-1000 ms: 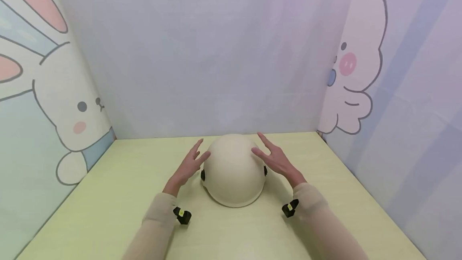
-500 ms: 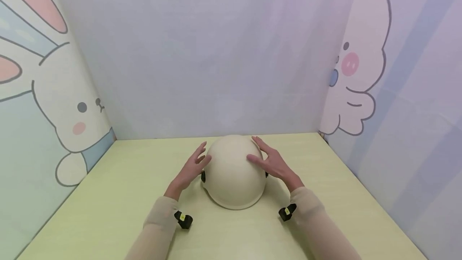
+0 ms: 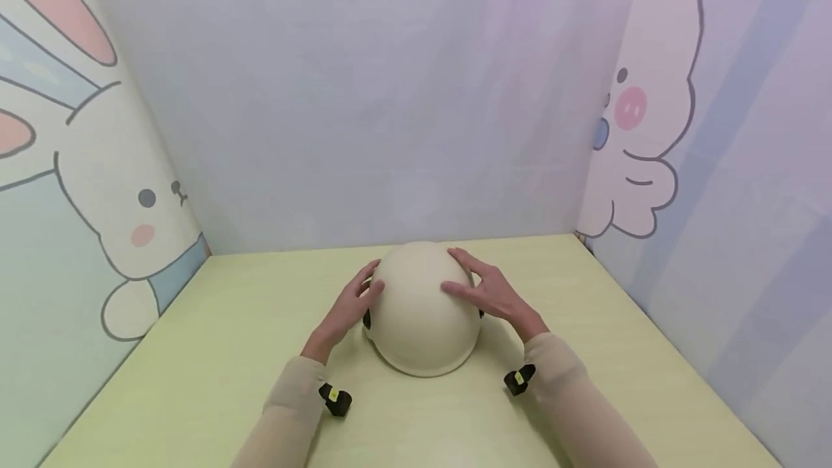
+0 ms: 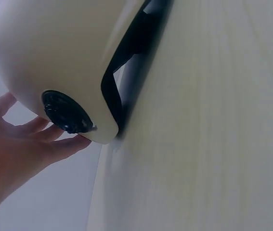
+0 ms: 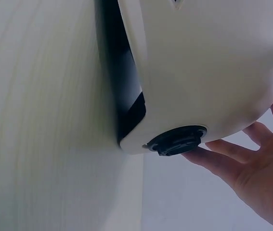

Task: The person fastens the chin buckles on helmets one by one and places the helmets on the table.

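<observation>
Helmet: cream helmet [image 3: 425,309], dome up, on the surface [image 3: 214,367], abt midway btwn L & R edges, nearer the far edge. Lower rim faces the person.
L hand: L hand [image 3: 349,304] at helmet's L side; thumb on the dome, other fingers reaching round the side. Grip spread, fingers fairly straight.
R hand: R hand [image 3: 492,292] opp. side, thumb further onto the dome, fingers along the upper R. Grip spread too, wide gap btwn thumb & index.
Side discs: black disc [image 4: 65,111] on helmet's L, fingers right by it; matching R disc [image 5: 175,140], same story, a finger just beside it.
Opening: dark lining [image 5: 132,115] shows under the shell edge, next to the surface. Can't tell if rim touches all the way round.
Sleeves: L sleeve [image 3: 286,406] & R sleeve [image 3: 572,388], both pale, each w/ a small blk wrist cam: L cam [image 3: 336,401], R cam [image 3: 519,380].
Walls: plain greyish back cloth [image 3: 390,92] behind far edge; bunny print [image 3: 123,186] past L edge, pink-cheeked white figure [image 3: 656,78] past R edge.
</observation>
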Demonstrator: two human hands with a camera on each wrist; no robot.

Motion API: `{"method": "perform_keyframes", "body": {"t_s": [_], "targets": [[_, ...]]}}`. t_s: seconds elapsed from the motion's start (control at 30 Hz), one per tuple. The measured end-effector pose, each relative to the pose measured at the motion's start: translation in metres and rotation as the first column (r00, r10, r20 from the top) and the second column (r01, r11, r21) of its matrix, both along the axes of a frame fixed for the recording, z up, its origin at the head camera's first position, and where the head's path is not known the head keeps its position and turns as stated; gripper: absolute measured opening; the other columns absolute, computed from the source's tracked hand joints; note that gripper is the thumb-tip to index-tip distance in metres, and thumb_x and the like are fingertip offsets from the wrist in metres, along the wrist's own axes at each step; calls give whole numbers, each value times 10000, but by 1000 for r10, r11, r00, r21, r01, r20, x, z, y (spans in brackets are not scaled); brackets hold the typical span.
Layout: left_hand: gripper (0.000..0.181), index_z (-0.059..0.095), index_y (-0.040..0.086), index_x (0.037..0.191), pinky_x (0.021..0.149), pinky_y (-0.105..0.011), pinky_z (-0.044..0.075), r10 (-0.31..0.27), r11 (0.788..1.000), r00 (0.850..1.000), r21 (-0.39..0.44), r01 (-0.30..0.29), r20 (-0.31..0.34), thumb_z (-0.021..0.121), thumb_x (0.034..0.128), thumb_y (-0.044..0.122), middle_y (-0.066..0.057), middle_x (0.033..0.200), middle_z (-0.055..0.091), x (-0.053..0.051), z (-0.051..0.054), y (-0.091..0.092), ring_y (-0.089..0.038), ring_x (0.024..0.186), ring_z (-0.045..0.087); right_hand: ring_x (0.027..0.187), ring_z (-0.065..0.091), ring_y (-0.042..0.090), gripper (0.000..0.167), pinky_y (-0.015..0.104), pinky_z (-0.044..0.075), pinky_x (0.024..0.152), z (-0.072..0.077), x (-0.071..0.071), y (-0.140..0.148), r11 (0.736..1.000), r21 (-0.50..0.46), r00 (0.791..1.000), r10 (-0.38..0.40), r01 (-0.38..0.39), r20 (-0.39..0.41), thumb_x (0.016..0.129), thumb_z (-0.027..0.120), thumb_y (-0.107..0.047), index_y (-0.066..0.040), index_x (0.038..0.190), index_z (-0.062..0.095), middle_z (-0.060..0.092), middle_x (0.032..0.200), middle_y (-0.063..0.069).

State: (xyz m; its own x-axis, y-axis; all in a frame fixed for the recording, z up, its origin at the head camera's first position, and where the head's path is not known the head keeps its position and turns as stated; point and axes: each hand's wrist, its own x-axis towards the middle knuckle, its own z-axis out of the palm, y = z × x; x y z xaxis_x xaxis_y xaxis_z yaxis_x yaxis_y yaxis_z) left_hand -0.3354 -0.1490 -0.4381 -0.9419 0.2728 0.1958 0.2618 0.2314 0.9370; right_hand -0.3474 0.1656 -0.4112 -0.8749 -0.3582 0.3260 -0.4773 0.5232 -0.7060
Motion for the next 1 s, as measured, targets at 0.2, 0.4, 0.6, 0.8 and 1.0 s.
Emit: {"method": "perform_keyframes", "body": {"t_s": [0.2, 0.4, 0.6, 0.8, 1.0], "targets": [[682, 293, 239, 1582, 1099, -575, 324, 21, 1000, 1000, 2, -21, 14, 591, 1002, 440, -73, 1623, 255, 3, -5, 2, -358, 1472, 248, 1454, 306, 269, 772, 574, 377, 1063, -3, -1, 0, 1000, 10, 1000, -4, 4, 12, 866, 713, -576, -331, 1533, 413, 333, 1597, 1], [691, 296, 272, 1583, 1112, -567, 304, 46, 999, 999, 1, -47, 25, 594, 992, 470, -39, 1622, 265, 6, -3, 4, -330, 1479, 238, 1453, 307, 287, 769, 595, 369, 1060, -3, 2, 0, 1000, 1, 1000, -7, 7, 11, 869, 710, -574, -338, 1535, 405, 334, 1597, 3], [714, 282, 259, 1589, 1106, -563, 318, 40, 999, 999, -11, -40, 24, 601, 987, 472, -25, 1628, 249, 6, -1, 6, -326, 1480, 236, 1452, 311, 288, 767, 604, 380, 1048, -4, 4, 1, 1000, 2, 1000, -21, 21, 14, 867, 709, -578, -352, 1533, 403, 335, 1596, -13], [671, 318, 215, 1580, 1104, -568, 320, 63, 997, 998, 35, -63, 4, 580, 1006, 443, -69, 1613, 287, 3, 0, 9, -330, 1475, 246, 1452, 309, 287, 786, 609, 380, 1046, -5, 1, 0, 1000, -11, 1000, -16, 16, 14, 877, 704, -565, -302, 1548, 392, 327, 1598, -15], [639, 388, 143, 1546, 1092, -554, 350, 111, 991, 994, 72, -110, -15, 624, 994, 361, -141, 1551, 384, 11, 12, 12, -324, 1445, 306, 1464, 281, 295, 775, 605, 339, 1080, -3, 1, -3, 1000, 5, 1000, -3, 3, -4, 906, 676, -545, -270, 1561, 367, 303, 1613, 38]]}}
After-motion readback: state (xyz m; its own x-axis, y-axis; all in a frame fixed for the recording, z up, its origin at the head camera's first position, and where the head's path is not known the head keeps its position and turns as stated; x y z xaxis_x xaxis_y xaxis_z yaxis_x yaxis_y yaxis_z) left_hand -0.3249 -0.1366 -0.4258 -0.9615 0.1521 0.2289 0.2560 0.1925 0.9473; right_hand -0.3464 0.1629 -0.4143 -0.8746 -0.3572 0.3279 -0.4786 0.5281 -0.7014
